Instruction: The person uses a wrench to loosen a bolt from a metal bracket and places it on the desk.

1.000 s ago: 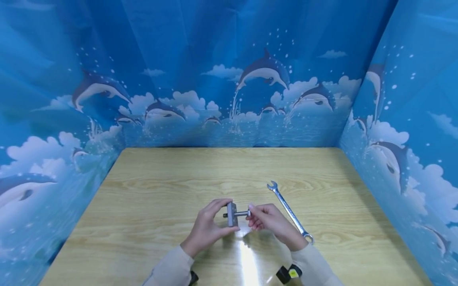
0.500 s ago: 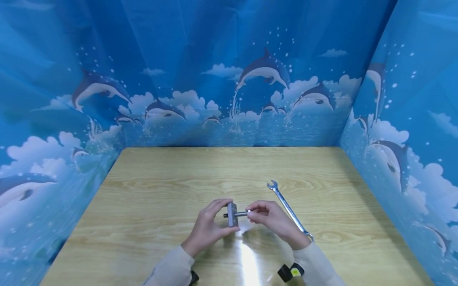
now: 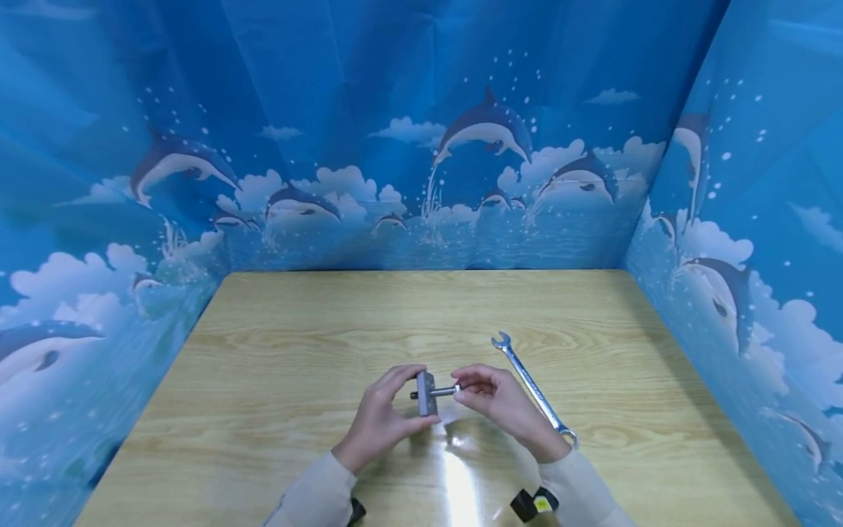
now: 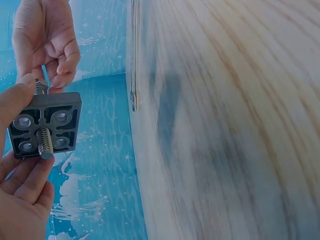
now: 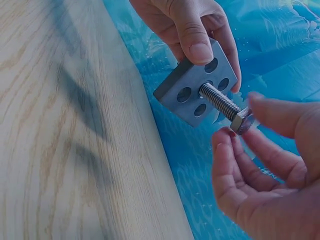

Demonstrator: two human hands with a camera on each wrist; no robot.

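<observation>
My left hand [image 3: 382,419] grips a square grey plate [image 3: 426,394] by opposite edges, thumb on one side and fingers on the other. Four round holes surround the middle of the plate [image 5: 192,92] in the right wrist view. A hex bolt [image 5: 222,104] passes through its centre. The threaded end of the bolt [image 4: 44,142] sticks out of the ribbed side in the left wrist view. At the bolt's head, my right hand [image 3: 497,402] pinches with thumb and fingertips. Both hands hold the parts above the table.
A combination wrench [image 3: 532,388] lies slanted on the wooden table [image 3: 316,315], just beyond the right hand and forearm. Blue dolphin-print curtains [image 3: 369,146] enclose the table's back and sides.
The right hand's fingers have shifted around the bolt head, the index finger now lying higher over it. The left hand and plate stay almost in place. The wrench has not moved.
</observation>
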